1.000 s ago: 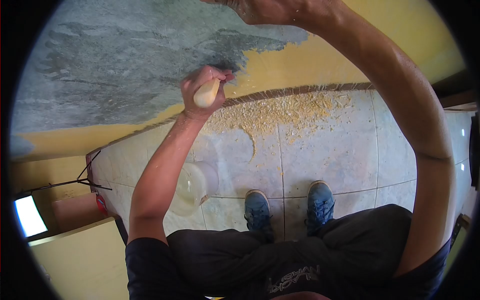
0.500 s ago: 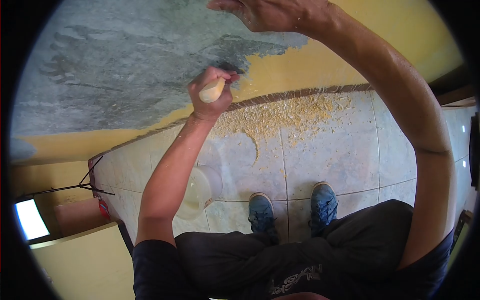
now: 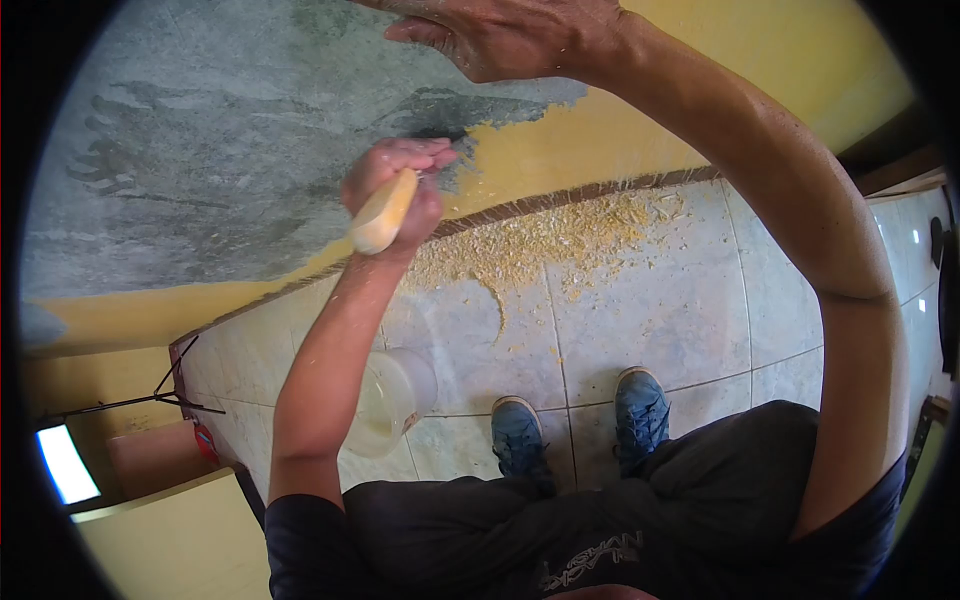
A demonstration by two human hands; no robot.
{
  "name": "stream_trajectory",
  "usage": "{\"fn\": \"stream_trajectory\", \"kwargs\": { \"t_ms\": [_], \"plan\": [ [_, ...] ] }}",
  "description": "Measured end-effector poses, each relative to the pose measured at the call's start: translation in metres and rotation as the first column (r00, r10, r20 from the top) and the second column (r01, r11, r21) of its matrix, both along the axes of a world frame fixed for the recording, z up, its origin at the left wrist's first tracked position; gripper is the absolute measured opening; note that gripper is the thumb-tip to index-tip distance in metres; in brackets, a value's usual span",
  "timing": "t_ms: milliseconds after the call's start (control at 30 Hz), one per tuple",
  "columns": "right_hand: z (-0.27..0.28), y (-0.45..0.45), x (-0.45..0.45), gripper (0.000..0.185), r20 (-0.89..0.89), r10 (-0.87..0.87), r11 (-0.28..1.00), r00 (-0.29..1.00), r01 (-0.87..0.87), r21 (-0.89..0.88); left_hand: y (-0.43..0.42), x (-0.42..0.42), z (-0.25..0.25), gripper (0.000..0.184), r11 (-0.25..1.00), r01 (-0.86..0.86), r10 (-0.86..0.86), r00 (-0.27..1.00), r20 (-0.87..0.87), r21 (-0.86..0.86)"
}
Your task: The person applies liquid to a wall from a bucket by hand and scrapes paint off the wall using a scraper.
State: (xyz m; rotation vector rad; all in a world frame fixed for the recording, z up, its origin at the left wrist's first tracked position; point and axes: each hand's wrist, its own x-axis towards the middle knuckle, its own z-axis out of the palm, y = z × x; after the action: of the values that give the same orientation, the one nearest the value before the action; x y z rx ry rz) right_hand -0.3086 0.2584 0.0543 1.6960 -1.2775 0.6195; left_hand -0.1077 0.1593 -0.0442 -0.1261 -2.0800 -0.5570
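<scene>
My left hand [image 3: 395,185] is closed around the pale wooden handle of a scraper [image 3: 380,220], up against the wall. The fingers hide its blade. Just right of the fist, the ragged edge of the yellow paint [image 3: 520,150] meets the bare grey wall [image 3: 230,140]. Higher up, my right hand [image 3: 500,35] lies on or close to the wall, fingers and thumb stretched out, holding nothing. Part of it is cut off by the top of the view.
Yellow and white paint flakes [image 3: 560,235] litter the tiled floor along the brown skirting [image 3: 600,190]. A translucent bucket [image 3: 410,385] stands left of my shoes [image 3: 518,437]. Black thin legs of a stand [image 3: 180,390] and a bright panel [image 3: 67,465] are at far left.
My left hand has moved a little left, and the scraper's handle has swung down and left, showing more of its length. My right hand has shifted slightly left and down in the view.
</scene>
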Motion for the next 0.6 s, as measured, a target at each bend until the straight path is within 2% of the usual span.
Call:
{"fn": "stream_trajectory", "kwargs": {
  "t_ms": [100, 133, 167, 233, 267, 300, 367, 433, 500, 567, 600],
  "plan": [
    [0.001, -0.001, 0.0, 0.059, -0.013, -0.035, 0.999, 0.999, 0.035, 0.005, -0.002, -0.003, 0.004, 0.027, 1.0, -0.018, 0.016, 0.999, 0.05, 0.023],
    [0.0, -0.003, 0.0, 0.06, -0.011, -0.012, 1.0, 1.0, 0.012, 0.0, 0.003, -0.006, 0.011, 0.027, 0.996, 0.052, -0.046, 0.996, -0.082, 0.077],
    [-0.002, -0.002, -0.002, 0.06, -0.007, 0.002, 1.0, 1.0, -0.002, -0.004, 0.002, -0.009, 0.013, 0.027, 0.995, 0.058, -0.051, 0.996, -0.078, 0.083],
    [-0.005, -0.001, -0.002, 0.06, -0.017, -0.02, 1.0, 1.0, 0.02, -0.004, -0.005, -0.007, 0.017, 0.026, 0.988, 0.09, -0.102, 0.991, -0.09, -0.128],
    [-0.003, -0.001, -0.001, 0.06, -0.037, -0.036, 0.999, 0.999, 0.035, -0.019, -0.002, -0.008, 0.009, 0.026, 0.983, 0.01, -0.016, 0.999, -0.03, -0.183],
    [-0.001, -0.001, 0.0, 0.06, -0.038, -0.033, 0.999, 0.999, 0.033, -0.022, 0.0, -0.007, 0.008, 0.026, 0.983, 0.007, -0.013, 0.999, -0.031, -0.186],
    [0.0, 0.0, -0.001, 0.06, -0.009, 0.014, 1.0, 1.0, -0.014, -0.004, 0.004, -0.005, 0.006, 0.026, 0.992, -0.059, 0.073, 0.988, 0.135, -0.109],
    [-0.002, -0.003, -0.002, 0.06, -0.015, 0.026, 0.999, 1.0, -0.027, -0.02, 0.005, -0.009, 0.006, 0.026, 0.995, -0.086, 0.09, 0.99, 0.104, -0.041],
    [-0.006, -0.002, -0.005, 0.059, -0.018, 0.026, 0.999, 1.0, -0.026, -0.033, 0.001, -0.011, 0.01, 0.023, 0.993, 0.034, -0.044, 0.995, -0.085, -0.116],
    [-0.004, -0.002, -0.004, 0.059, -0.029, 0.032, 0.999, 0.999, -0.033, -0.037, 0.0, -0.006, 0.004, 0.024, 0.996, 0.054, -0.055, 0.998, -0.014, -0.076],
    [-0.002, -0.003, -0.003, 0.059, -0.034, 0.033, 0.998, 0.999, -0.035, -0.049, 0.004, -0.004, 0.006, 0.023, 0.992, -0.01, 0.023, 0.995, 0.096, -0.126]
  ]
}}
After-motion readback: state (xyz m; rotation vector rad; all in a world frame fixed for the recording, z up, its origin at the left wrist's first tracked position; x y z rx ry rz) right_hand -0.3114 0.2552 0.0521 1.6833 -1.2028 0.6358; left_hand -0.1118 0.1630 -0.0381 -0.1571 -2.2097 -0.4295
